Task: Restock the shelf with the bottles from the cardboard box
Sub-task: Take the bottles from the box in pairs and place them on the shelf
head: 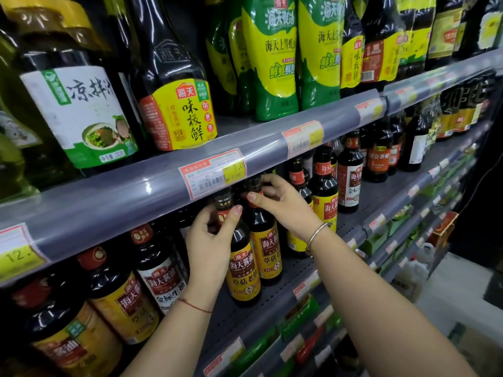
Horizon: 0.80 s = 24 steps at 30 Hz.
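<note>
Two dark soy sauce bottles with yellow and red labels stand side by side on the grey perforated shelf (296,270). My left hand (211,240) grips the neck of the front bottle (243,270), thumb across its red neck label. My right hand (283,205) holds the neck of the rear bottle (266,248), just under its black cap, beneath the shelf rail above. Both bottles are upright and rest on the shelf. The cardboard box is not clearly in view.
Similar dark bottles (324,197) crowd the same shelf right and left (160,270). The shelf rail (163,183) with price tags hangs just above my hands. Green and yellow pouches (272,55) and more bottles fill the upper shelf. Lower shelves run down to the right.
</note>
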Tool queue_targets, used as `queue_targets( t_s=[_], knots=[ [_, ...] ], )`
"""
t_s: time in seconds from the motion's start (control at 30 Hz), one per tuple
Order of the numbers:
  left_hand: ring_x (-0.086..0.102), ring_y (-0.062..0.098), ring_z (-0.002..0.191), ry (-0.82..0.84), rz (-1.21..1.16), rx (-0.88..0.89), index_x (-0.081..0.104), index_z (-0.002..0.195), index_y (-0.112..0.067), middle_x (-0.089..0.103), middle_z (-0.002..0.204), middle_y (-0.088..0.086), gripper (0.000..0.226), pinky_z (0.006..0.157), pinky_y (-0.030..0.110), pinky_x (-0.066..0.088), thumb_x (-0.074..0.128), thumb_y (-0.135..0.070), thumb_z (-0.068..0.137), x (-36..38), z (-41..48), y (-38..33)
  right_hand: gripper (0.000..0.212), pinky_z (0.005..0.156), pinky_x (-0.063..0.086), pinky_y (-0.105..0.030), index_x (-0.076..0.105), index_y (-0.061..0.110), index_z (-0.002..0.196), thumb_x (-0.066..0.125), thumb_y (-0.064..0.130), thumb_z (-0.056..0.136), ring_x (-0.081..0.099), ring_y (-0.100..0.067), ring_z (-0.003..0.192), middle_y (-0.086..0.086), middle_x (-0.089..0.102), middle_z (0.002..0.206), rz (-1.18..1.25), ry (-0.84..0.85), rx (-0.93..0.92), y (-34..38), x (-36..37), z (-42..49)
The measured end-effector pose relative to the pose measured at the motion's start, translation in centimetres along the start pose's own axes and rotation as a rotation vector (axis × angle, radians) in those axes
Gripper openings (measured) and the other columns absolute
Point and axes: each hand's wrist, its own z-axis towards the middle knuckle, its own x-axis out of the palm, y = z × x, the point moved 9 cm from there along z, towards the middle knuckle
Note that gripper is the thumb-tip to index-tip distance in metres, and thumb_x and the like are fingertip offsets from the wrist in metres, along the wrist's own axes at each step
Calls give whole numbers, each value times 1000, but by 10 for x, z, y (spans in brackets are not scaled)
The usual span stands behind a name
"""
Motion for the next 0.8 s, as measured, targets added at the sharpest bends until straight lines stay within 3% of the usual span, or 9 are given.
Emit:
queue_targets(
  t_s=[0.1, 0.2, 0.3, 0.43, 0.57, 0.7, 0.8],
  knots=[
    [64, 1, 102, 39, 12, 11, 62, 110, -38, 70, 108, -12, 40, 95, 39, 52, 69, -48, 72, 1, -6, 4, 56, 102, 42, -32, 48, 26, 126, 69, 41, 77, 54, -9, 119, -2, 60, 127, 1, 5, -17, 1, -2, -14],
    [47, -6, 122, 128, 52, -7, 34, 133, -51, 49, 134, -21, 77, 103, 29, 41, 73, -53, 66, 1, -21, 17, 70, 107, 37, -28, 38, 32, 136, 67, 42, 74, 43, -6, 129, 3, 46, 141, 36, 30, -24, -12, -3, -37],
    [41, -2, 129, 176, 92, -109, 19, 138, -53, 39, 142, -18, 99, 104, 30, 39, 81, -50, 61, -2, -40, 46, 78, 103, 37, -24, 25, 42, 141, 69, 35, 77, 38, -8, 131, 12, 34, 143, 54, 47, 47, -41, 2, -59],
    [42, -13, 114, 239, 162, -195, 18, 126, -47, 39, 125, -28, 93, 87, 13, 38, 85, -29, 64, 1, -62, 79, 92, 108, 37, -32, 15, 42, 144, 75, 26, 77, 39, -6, 130, 14, 37, 140, 12, 78, 123, -77, 15, -76],
    [50, -11, 104, 273, 210, -244, 26, 123, -42, 47, 114, -30, 82, 75, 10, 42, 84, -23, 67, 1, -71, 97, 89, 107, 41, -36, 22, 41, 139, 79, 26, 72, 43, -1, 126, 15, 43, 136, -63, 62, 155, -99, 19, -81],
    [55, -9, 99, 226, 246, -234, 37, 117, -37, 55, 110, -24, 70, 72, 9, 43, 84, -22, 67, -1, -70, 98, 76, 99, 43, -21, 30, 40, 127, 79, 19, 73, 47, 6, 112, 26, 45, 118, -111, -40, 131, -100, 14, -80],
    [54, -9, 98, 192, 232, -234, 38, 116, -36, 54, 110, -24, 69, 71, 9, 43, 83, -19, 68, -1, -70, 98, 75, 95, 42, -17, 31, 42, 127, 78, 19, 73, 48, -2, 116, 23, 47, 118, -117, -86, 113, -102, 13, -81]
  ],
)
